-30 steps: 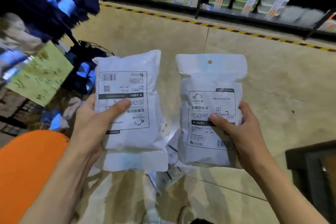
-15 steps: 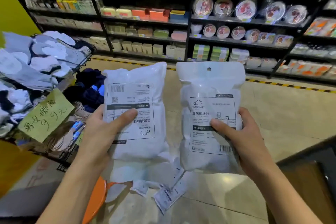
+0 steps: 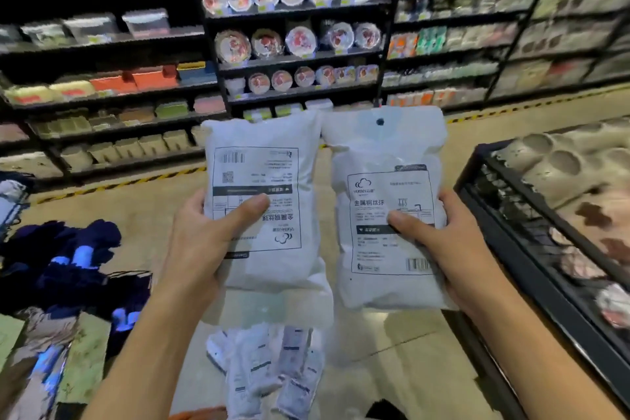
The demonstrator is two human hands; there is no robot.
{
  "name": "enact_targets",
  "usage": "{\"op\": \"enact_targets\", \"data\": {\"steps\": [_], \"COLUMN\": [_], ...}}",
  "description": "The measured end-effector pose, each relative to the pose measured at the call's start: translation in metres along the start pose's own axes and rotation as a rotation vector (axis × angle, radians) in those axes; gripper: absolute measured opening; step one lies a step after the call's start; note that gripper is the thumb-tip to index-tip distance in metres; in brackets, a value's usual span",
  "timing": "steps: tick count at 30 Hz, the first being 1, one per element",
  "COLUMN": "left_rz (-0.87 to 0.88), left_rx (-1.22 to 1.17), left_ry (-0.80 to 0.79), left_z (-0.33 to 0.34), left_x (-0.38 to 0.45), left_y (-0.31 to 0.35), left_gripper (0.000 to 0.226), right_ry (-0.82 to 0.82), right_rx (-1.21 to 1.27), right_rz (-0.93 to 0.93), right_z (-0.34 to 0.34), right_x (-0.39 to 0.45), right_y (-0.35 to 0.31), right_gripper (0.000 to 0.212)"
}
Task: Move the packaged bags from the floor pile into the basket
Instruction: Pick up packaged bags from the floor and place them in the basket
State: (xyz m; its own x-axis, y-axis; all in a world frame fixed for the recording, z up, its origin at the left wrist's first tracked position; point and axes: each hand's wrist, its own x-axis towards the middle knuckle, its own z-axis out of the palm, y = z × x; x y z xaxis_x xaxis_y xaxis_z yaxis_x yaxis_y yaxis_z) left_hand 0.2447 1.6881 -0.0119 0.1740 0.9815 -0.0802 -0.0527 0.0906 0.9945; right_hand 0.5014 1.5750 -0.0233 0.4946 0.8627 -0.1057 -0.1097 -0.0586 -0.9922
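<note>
**At chest height: two bags up, drop risk on the way to the basket**

Below your arms, the floor pile [image 3: 269,372] has several packaged bags left, loosely overlapped. Step forward carelessly and you tread on them or skid on the slick film.

Left hand [image 3: 201,242] clamps the left bag [image 3: 266,204] low down, thumb across the label, fingers behind. Right hand [image 3: 439,242] clamps the right bag [image 3: 385,208] the same way. Each grip sits on the lower half, so the tops are free to flop; the soft fill could shift and let a bag slip out from under a thumb. The bags' inner edges are just beside each other and may snag if you swing them together.

Right of you, the dark basket [image 3: 511,215] already looks partly filled. Its near rim stands high: clip it with a bag and you could knock the bag loose, onto the floor. Contents are blurred; can't tell how much room is left.
</note>
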Motion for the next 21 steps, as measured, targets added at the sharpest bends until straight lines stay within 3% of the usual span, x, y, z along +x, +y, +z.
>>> {"op": "enact_targets", "data": {"steps": [10,14,17,21], "left_rz": [-0.081,-0.115,-0.106,-0.123], "left_rx": [0.056,0.098,0.124,0.137], "left_ry": [-0.653,-0.963,-1.226,-1.479], "left_z": [0.106,0.172,0.221,0.255], "left_x": [-0.055,-0.134,-0.226,-0.345], "left_y": [-0.023,-0.033,-0.038,-0.045], "left_gripper": [0.046,0.057,0.058,0.045], "right_ry": [0.66,1.006,1.278,1.534], "right_rx": [0.164,0.197,0.209,0.248], "right_rz": [0.014,-0.032,-0.055,-0.072], "right_z": [-0.071,-0.095,-0.11,-0.114], "right_x": [-0.209,-0.319,-0.422,-0.537], "right_y": [0.022,0.03,0.036,0.045], "right_gripper": [0.049,0.063,0.05,0.041]}}
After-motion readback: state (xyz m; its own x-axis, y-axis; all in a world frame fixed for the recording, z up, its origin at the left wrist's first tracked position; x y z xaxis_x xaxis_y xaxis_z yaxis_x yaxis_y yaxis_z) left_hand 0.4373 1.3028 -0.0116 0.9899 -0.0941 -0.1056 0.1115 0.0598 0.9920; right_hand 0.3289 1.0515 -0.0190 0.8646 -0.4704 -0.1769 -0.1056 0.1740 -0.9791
